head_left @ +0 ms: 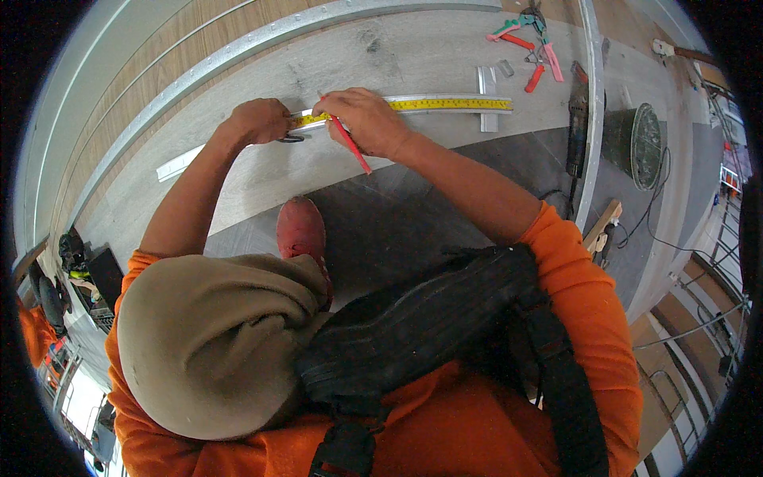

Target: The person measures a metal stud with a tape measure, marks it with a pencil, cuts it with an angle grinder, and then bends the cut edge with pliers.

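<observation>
Single head-worn fisheye, looking straight down, close over the floor (413, 48)

Red and pink-handled snips (531, 41) lying at the top beside small metal offcuts (504, 68); an angle grinder (578, 127) resting against a long metal channel (590, 95); a round dark lid (645, 135), cables (660, 215) trailing nearby.

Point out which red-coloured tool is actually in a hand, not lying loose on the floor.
The thin red pencil, gripped in the right hand over the yellow measuring tape. The red-and-pink handled snips lie untouched farther off, beyond the tape's end.
</observation>
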`<state>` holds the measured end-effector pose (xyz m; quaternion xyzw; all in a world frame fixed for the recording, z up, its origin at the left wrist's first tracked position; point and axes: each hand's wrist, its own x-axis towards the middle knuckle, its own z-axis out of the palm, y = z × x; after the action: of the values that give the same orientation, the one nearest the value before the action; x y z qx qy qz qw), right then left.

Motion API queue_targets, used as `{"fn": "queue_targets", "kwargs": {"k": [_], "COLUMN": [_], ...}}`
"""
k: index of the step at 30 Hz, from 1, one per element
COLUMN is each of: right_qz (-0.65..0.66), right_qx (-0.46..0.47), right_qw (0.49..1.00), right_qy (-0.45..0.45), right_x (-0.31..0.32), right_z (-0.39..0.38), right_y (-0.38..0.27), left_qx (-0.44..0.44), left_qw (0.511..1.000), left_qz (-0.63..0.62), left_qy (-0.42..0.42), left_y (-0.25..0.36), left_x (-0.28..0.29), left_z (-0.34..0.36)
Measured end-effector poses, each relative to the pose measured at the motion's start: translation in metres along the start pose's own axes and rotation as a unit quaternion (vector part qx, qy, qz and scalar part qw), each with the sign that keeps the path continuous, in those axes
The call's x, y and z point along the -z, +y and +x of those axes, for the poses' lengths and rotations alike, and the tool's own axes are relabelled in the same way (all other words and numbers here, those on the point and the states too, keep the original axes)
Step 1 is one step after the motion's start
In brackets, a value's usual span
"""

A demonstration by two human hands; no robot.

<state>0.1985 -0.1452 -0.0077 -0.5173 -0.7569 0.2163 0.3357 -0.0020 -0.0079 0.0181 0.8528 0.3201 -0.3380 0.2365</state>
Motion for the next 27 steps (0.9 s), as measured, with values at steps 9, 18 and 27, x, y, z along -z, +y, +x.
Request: {"fn": "queue_targets", "kwargs": {"k": [9,18,27], "right_qz": [0.032,0.009,0.177], "right_qx": [-0.044,-0.081,-0.287], "right_qw": [0.998,0.984,0.93], "right_qy": [0.013,0.16,0.146], "right_x": [0.012,0.049,0.035], "right_z": [-0.006,0.006,0.0], "right_y": [0.005,0.049,0.064], "left_qx": [0.015,-0.028,0.006], "left_qw": [1.0,0.999,1.0], "left_qz": [-0.01,0.013,-0.019], "left_qy": [0.01,0.006,-0.003], "left_y": [-0.002,-0.019,0.002], "left_x": [-0.005,-0.017,0.001], "left_z": [0.003,0.014,0.001]}}
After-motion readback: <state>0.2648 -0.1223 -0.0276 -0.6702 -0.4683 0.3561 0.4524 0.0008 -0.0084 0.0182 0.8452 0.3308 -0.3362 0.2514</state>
